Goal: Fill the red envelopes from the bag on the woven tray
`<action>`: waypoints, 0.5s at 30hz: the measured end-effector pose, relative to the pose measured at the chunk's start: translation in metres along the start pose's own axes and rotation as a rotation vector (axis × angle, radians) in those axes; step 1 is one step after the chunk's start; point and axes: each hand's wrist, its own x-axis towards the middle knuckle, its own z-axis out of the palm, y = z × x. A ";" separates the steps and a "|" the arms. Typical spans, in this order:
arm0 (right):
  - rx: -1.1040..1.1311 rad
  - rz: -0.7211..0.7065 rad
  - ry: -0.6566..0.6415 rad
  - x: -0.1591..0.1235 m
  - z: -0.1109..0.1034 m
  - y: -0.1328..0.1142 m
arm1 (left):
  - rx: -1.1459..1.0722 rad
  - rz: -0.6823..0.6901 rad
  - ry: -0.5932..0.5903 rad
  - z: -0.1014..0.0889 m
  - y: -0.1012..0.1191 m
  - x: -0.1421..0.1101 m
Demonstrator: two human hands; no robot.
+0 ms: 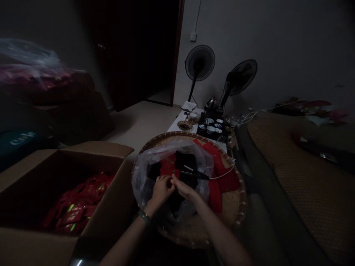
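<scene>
My left hand (161, 189) and right hand (184, 189) meet at a red, green-marked piece (168, 167) over a round woven bamboo tray (232, 205); I cannot tell if they're pinching it.

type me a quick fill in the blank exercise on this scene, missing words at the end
1. A round green bracelet circles the person's ____ wrist.
2. Beyond the round woven bamboo tray stand ____ dark upright fans.
3. The open brown cardboard box holds a pile of mostly ____ items.
4. A thin ____ cord curves away from the slim black tool.

Missing words: left; two; red; white.
</scene>
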 end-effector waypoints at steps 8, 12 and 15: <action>-0.122 -0.038 0.117 -0.007 -0.027 -0.002 | 0.135 -0.077 -0.019 -0.005 -0.008 0.001; -0.606 -0.195 0.216 -0.017 -0.046 0.013 | 0.153 -0.016 -0.033 -0.008 -0.013 0.004; -1.025 -0.181 0.145 -0.022 -0.043 0.028 | 0.059 0.007 -0.022 -0.006 -0.018 0.006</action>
